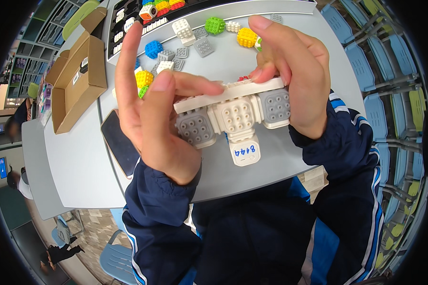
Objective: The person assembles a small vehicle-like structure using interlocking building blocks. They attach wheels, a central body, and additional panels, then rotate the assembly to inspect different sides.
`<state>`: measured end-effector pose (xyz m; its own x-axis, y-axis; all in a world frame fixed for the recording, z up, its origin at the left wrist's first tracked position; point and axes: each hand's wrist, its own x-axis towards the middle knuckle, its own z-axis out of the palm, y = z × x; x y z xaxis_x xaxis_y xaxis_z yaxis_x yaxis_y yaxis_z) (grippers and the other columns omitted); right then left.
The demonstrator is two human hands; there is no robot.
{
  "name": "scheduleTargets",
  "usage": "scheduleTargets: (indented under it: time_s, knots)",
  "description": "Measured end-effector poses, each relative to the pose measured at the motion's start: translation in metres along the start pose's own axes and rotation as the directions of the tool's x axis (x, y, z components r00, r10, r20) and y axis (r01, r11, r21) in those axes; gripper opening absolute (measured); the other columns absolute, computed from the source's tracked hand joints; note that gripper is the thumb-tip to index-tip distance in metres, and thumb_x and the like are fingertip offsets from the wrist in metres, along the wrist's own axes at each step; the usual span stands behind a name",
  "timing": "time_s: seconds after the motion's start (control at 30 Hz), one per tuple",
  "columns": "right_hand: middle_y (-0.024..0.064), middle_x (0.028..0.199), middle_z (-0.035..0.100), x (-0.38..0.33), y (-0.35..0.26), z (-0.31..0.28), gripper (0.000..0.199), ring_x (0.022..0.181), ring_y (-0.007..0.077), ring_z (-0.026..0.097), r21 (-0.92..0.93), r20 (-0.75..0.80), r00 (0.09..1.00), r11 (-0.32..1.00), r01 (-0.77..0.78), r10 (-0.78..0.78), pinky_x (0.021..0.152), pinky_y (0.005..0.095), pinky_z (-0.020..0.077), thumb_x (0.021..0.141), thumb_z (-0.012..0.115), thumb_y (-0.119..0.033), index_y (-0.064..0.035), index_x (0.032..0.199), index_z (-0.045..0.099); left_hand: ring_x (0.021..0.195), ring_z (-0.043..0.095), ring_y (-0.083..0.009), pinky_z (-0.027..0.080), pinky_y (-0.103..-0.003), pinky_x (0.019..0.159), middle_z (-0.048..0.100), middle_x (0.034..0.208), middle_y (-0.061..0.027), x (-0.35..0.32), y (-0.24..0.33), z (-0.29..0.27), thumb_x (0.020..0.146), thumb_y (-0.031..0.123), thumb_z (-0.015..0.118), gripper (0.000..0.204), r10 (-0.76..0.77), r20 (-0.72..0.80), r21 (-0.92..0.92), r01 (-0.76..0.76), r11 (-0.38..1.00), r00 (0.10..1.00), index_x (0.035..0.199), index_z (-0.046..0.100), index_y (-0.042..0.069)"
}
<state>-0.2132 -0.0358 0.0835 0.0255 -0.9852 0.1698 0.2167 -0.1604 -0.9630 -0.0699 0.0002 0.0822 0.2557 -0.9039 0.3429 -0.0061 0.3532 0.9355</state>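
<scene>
Above the table's near edge, a block assembly hangs between my two hands. A long white studded bar runs along its top, with white and grey cube blocks below and one small white module with blue handwriting at the bottom. My left hand grips its left end, index finger stretched upward, one fingertip on the white bar. My right hand is closed round the right end, thumb raised and fingers bent against the bar. Something small and red shows behind the bar; the palm-side contact of both hands is partly hidden.
Beyond my hands lie loose blocks: white, green, yellow, blue and grey plates. A black parts tray stands behind them. A phone and an open cardboard box are at left; chairs at right.
</scene>
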Motion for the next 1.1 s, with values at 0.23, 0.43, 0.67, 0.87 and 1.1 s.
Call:
scheduleTargets:
  time_s: [0.23,0.43,0.67,0.87,1.1]
  knots:
    - [0.0032,0.051,0.051,-0.005,0.004,0.0,0.035,0.046,0.007,0.046,0.026,-0.036,0.999,1.0,0.015,-0.014,0.05,0.0215,0.0386,0.089,0.062,-0.024,-0.0048,0.06,0.06,0.053,0.062,-0.0221,0.057,-0.031,0.065,0.042,0.045,-0.005,0.003,-0.01,-0.006,0.089,0.025,0.038,0.063,0.042,-0.007,-0.011,-0.042,0.999,0.999,0.14,0.032,-0.012]
    - [0.0027,0.052,0.052,-0.009,0.007,0.001,0.032,0.047,0.0065,0.046,0.036,-0.058,0.996,0.997,0.071,-0.069,0.049,0.022,0.0378,0.089,0.062,-0.021,-0.0029,0.063,0.062,0.053,0.063,-0.0219,0.057,-0.029,0.063,0.04,0.044,-0.0036,0.003,-0.01,-0.007,0.09,0.024,0.038,0.058,0.014,-0.03,0.025,-0.013,1.0,0.999,0.131,0.044,-0.016]
    - [0.0042,0.051,0.053,-0.006,0.005,-0.001,0.036,0.047,0.0093,0.05,0.048,-0.031,0.997,0.996,0.077,-0.075,0.051,0.0235,0.0415,0.089,0.062,-0.022,-0.0033,0.058,0.057,0.054,0.065,-0.0198,0.054,-0.028,0.065,0.05,0.045,-0.0054,0.0,-0.006,-0.009,0.092,0.013,0.043,0.041,0.0,-0.035,-0.083,-0.003,0.997,0.999,0.122,0.057,-0.011]
    - [0.0069,0.051,0.053,-0.001,-0.008,0.001,0.043,0.049,0.0132,0.054,0.07,0.015,0.999,0.997,0.033,-0.034,0.054,0.0238,0.0457,0.09,0.06,-0.025,-0.0093,0.053,0.044,0.063,0.067,-0.0224,0.053,-0.029,0.071,0.055,0.054,-0.0065,0.0,0.006,-0.008,0.092,0.017,0.044,0.044,-0.067,-0.023,-0.21,0.06,0.976,0.998,0.126,0.052,-0.008]
    - [0.0052,0.071,0.06,0.004,-0.003,-0.004,0.034,0.067,0.0118,0.054,0.416,0.199,0.871,0.766,-0.49,0.449,0.06,0.0262,0.0457,0.088,0.065,-0.028,-0.0103,0.064,0.048,0.075,0.066,-0.0226,0.053,-0.033,0.07,0.058,0.09,-0.0061,0.001,0.009,-0.016,0.094,0.025,0.046,0.038,-0.45,0.081,-0.408,0.441,0.799,0.889,0.121,0.055,0.0]
